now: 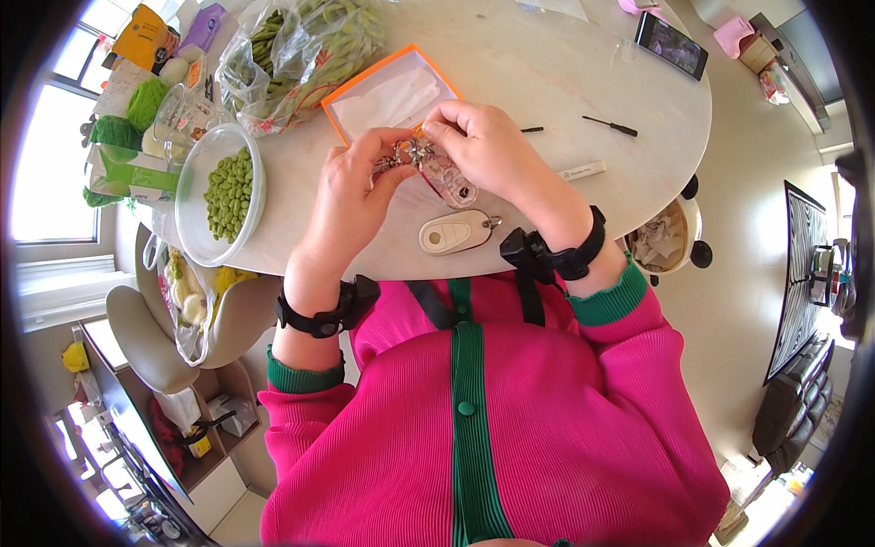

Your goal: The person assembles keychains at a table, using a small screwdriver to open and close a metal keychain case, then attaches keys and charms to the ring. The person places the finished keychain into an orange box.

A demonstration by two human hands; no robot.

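Between my two hands is a metal keychain (412, 148) with small charms and rings. My left hand (353, 193) grips its left side between thumb and fingers. My right hand (487, 145) pinches its upper right part, though the fingertips hide exactly what they hold. From the keychain hangs a clear, pinkish key case (451, 183), its lower end over the tabletop. Just below it lies a cream key fob cover (454, 233) with a metal clasp at its right end. Behind my hands sits an orange-edged open box (386, 96) with white paper inside.
On the round marble-look table (533, 61) lie a screwdriver (610, 126), a white strip (582, 170) and a phone (671, 45). To the left are a bowl (258, 198) of green beans (230, 195), a plastic bag of bean pods (301, 61) and a glass pitcher (181, 119). A waste bin (692, 222) stands below right.
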